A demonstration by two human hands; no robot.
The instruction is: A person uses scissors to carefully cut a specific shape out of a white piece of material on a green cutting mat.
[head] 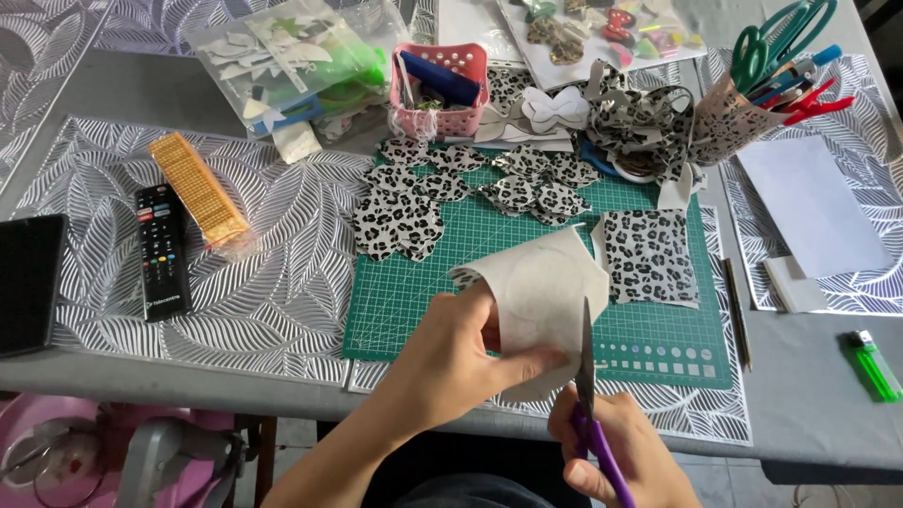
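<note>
Your left hand (451,362) pinches the grey sheet (541,301) between thumb and fingers, with its pale back side turned up to you and a little leopard print showing at the curled edge. Your right hand (616,452) has its fingers closed around the purple handles of the scissors (588,395), and the blade stands almost upright against the lower right edge of the sheet; I cannot tell how wide the blades are apart. The sheet hangs just above the near edge of the green cutting mat (527,245). I judge the cut on this piece is only in its early part, because most of the outline looks uncut. Further on the mat many cut leopard-print shapes (451,188) already lie in a loose group, and a square leopard-print piece (649,256) waits beside the sheet at the right. Behind them stand a pink basket (440,89) and a cup of pens and scissors (743,113). At the left lie a remote control (162,249) and a gold strip (199,188), and a green lighter (875,365) lies far at the right.
</note>
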